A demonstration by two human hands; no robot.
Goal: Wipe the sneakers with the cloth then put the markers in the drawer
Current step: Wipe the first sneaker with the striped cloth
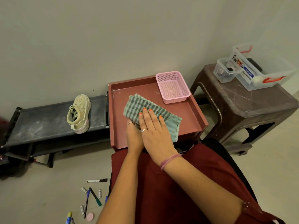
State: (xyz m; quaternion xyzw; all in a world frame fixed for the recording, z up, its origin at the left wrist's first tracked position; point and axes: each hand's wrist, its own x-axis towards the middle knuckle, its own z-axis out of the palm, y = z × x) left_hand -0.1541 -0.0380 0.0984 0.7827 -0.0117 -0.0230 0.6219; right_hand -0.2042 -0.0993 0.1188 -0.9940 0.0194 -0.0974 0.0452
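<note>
The cloth point(152, 113) is a ribbed, matt terry weave in green stripes, lying on a tray point(191, 110) of smooth red-brown board with a faint sheen. The sneaker point(79, 113) looks like worn, dull canvas with a rubbery sole, on a dusty matt black rack point(45, 122). The basket point(172, 87) is pink perforated plastic, the boxes point(252, 70) clear glossy plastic, the stool point(242, 102) scuffed brown plastic.

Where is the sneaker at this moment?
The sneaker lies on the dark rack at left, beside the red tray, apart from both hands.
</note>
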